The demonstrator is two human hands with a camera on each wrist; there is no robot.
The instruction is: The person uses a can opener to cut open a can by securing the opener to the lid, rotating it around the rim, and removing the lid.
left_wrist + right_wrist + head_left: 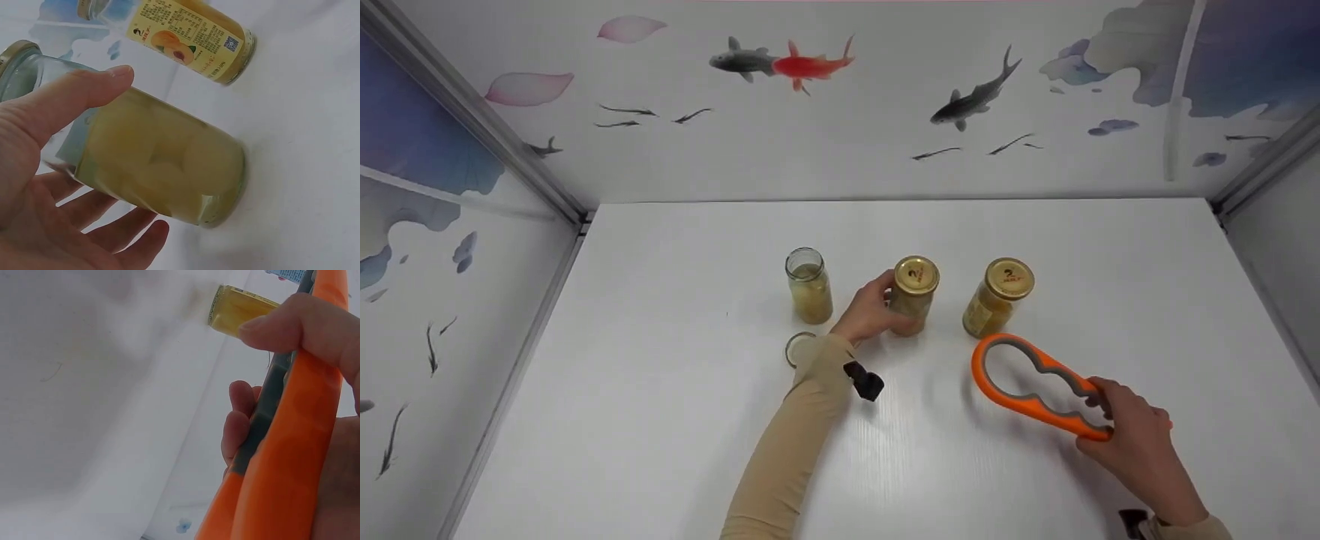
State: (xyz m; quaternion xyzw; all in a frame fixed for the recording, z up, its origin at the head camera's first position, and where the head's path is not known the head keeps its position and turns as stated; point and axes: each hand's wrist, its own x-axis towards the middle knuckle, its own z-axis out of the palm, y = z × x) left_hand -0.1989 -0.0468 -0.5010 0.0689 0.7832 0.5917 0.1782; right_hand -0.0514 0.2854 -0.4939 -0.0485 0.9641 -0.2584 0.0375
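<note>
My left hand (872, 311) is wrapped around the middle glass jar (169, 157), its thumb along one side and the fingers on the other. The jar has a gold lid (917, 275) and holds pale pieces in yellowish liquid. My right hand (1136, 439) grips an orange jar opener (1027, 407) with grey wavy inner edges. The opener's looped end is tilted over the table, near the right-hand jar (990, 309). That jar is closed by a gold lid and carries a label picturing peaches, which shows in the left wrist view.
An uncapped jar (811, 296) with yellowish contents stands to the left of my left hand. A loose lid (799, 349) lies on the white table (622, 390) beside my left forearm. Printed panels with fish (814, 67) wall the table at the back and sides.
</note>
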